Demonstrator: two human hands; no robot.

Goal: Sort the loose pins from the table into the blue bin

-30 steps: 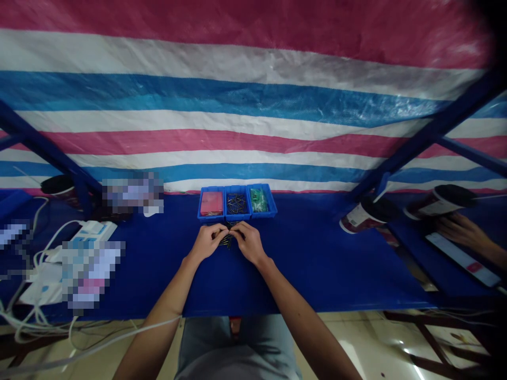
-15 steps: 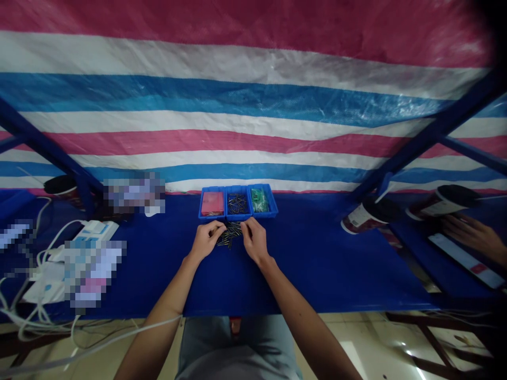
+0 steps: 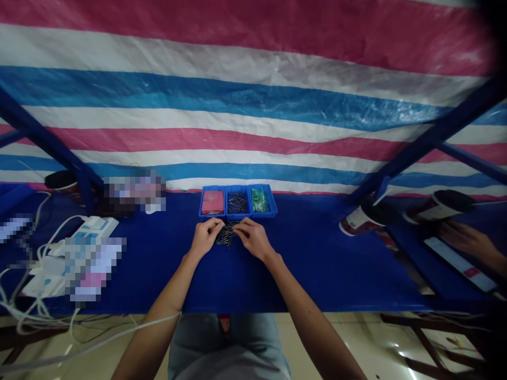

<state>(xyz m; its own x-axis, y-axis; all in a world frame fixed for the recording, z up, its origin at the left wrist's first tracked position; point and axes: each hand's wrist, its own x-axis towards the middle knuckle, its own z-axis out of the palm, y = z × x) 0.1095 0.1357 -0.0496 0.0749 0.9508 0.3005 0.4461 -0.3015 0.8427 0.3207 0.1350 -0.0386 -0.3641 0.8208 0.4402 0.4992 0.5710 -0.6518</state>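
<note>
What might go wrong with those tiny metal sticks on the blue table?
The loose metal sticks lie piled between the left hand and right hand, so a bump might scatter them.

Some might land in the wrong one of the three blue bins just behind.

A white cable crosses the left forearm and might snag.

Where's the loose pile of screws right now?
Head view, centre: the loose screw pile lies on the blue tabletop, between the left hand and right hand, just in front of the middle blue bin.
</note>
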